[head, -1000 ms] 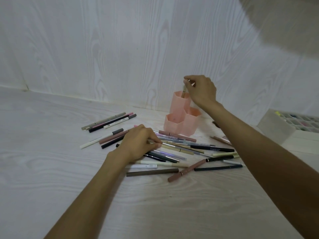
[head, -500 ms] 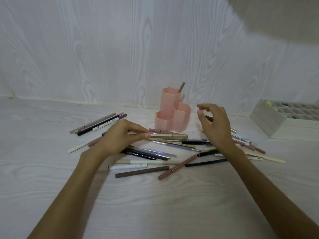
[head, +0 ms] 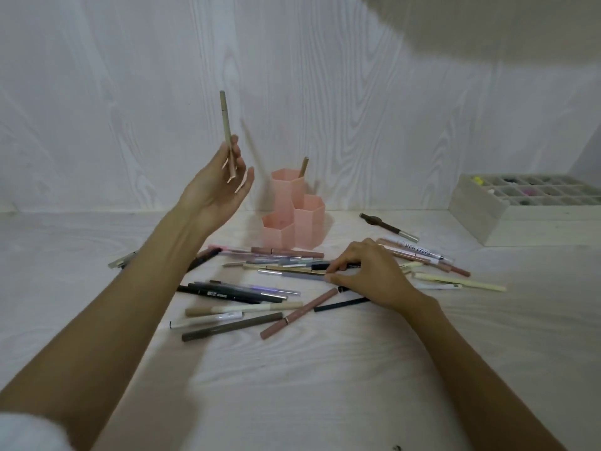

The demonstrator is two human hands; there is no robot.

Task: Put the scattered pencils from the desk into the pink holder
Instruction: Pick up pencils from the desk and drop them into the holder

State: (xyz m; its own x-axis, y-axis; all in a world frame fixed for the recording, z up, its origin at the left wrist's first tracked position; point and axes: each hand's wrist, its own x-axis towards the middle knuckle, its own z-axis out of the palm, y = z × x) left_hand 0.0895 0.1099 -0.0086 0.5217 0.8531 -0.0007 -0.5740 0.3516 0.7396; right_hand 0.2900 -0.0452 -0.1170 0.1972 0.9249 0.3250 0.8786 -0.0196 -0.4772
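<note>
The pink holder (head: 294, 211), three hexagonal tubes, stands at the back of the desk with one tan pencil (head: 303, 167) sticking out of its tallest tube. My left hand (head: 216, 190) is raised left of the holder and holds a beige pencil (head: 226, 123) upright between its fingers. My right hand (head: 367, 271) is down on the pile and pinches a gold pencil (head: 292, 270) near its right end. Several pencils (head: 240, 294) lie scattered across the desk in front of the holder.
A white divided organiser box (head: 478, 209) with small items sits at the right against the wall. A dark brown pencil (head: 388, 226) lies apart behind my right hand. More pencils (head: 455, 281) spread to the right. The white wall stands close behind the holder.
My left hand has lifted a beige pencil off the pile and raised it beside the holder. My right hand has dropped onto the pile and taken hold of a gold pencil.
</note>
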